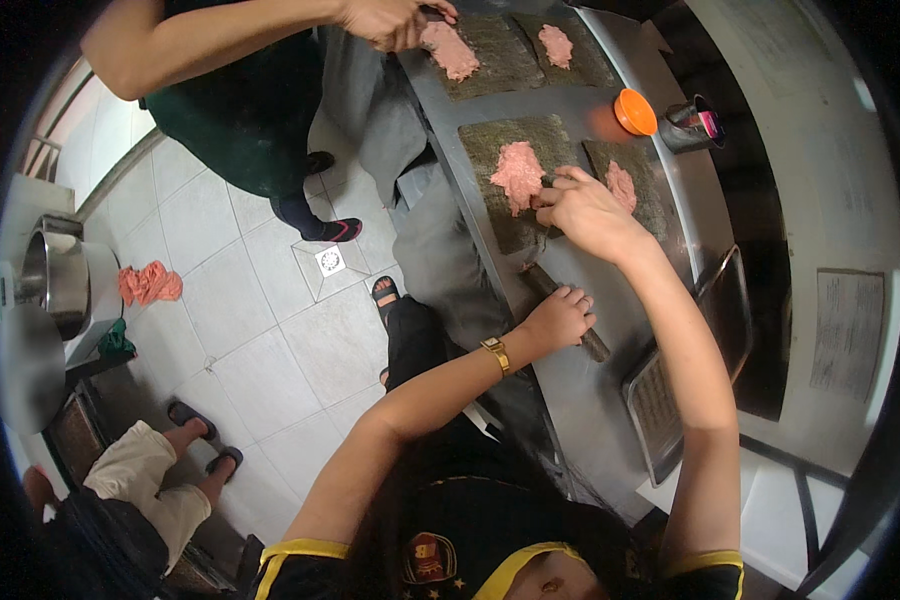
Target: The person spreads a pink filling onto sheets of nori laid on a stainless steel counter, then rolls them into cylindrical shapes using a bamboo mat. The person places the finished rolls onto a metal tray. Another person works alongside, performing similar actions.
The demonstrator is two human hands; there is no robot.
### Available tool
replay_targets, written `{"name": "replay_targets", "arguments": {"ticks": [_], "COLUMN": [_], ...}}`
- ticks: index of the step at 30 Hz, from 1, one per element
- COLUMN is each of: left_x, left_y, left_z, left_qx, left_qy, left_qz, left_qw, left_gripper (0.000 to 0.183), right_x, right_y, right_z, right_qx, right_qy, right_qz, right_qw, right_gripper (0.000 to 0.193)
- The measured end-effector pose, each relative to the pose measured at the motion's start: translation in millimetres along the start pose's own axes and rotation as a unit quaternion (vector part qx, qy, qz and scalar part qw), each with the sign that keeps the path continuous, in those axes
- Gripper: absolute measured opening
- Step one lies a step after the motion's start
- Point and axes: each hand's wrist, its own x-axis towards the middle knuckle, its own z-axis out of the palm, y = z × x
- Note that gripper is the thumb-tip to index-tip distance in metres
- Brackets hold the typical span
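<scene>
Pink paste (517, 176) is being worked on a dark green sheet (511, 231), so the step in hand looks like spreading. The sheet is laid flat on the metal table (615, 312), and the paste is heaped near its middle. It is touched at its edge by the fingertips of the right hand (585, 208). The fingers are bent, but whether anything is pinched in them cannot be told. A dark roll (594, 346) is held by the left hand (558, 315), with the fingers curled over its middle. Both ends of the roll can be seen, and it is rested on the table just below the sheet.

A second sheet (654, 205), with a smaller lump (621, 186) on it, is set just to the right. At the far end, more paste (450, 52) is touched by a co-worker's hand (388, 20). An orange bowl (635, 112) is placed near the table's right edge.

For the next move, the paste may need to be pushed out thin and even with a light touch. The sheet should be kept flat, so that it is not torn.
</scene>
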Motion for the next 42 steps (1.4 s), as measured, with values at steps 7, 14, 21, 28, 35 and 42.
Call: {"name": "replay_targets", "arguments": {"ticks": [7, 14, 21, 28, 35, 42], "left_x": [0.5, 0.5, -0.3, -1.9, -14.9, 4.8], "left_y": [0.9, 1.5, -0.4, -1.3, -35.4, -53.0], "left_z": [-4.8, -8.8, -8.1, -20.1, -59.3, -89.3], "left_qx": [0.006, -0.016, -0.013, 0.014, 0.047, 0.115], "left_qy": [-0.002, -0.01, -0.036, -0.113, -0.103, -0.196], "left_qz": [0.0, -0.012, -0.003, -0.011, -0.018, 0.024], "left_qw": [1.0, 1.0, 0.999, 0.993, 0.993, 0.974], "left_gripper": [0.036, 0.036, 0.037, 0.052, 0.055, 0.049], "right_x": [12.8, 14.1, -12.0, -50.6, -125.2, -151.2], "right_y": [-3.5, 10.2, 13.5, 10.8, -12.3, -45.9], "right_z": [-1.9, -5.1, -35.3, -8.9, 115.8, 231.1], "right_qx": [-0.067, -0.141, 0.01, 0.11, 0.521, 0.45], "right_qy": [-0.073, -0.073, -0.065, 0.045, 0.368, 0.456], "right_qz": [-0.023, -0.006, 0.093, 0.156, 0.416, 0.606], "right_qw": [0.995, 0.987, 0.993, 0.981, 0.648, 0.471], "right_gripper": [0.018, 0.019, 0.027, 0.026, 0.024, 0.014]}}
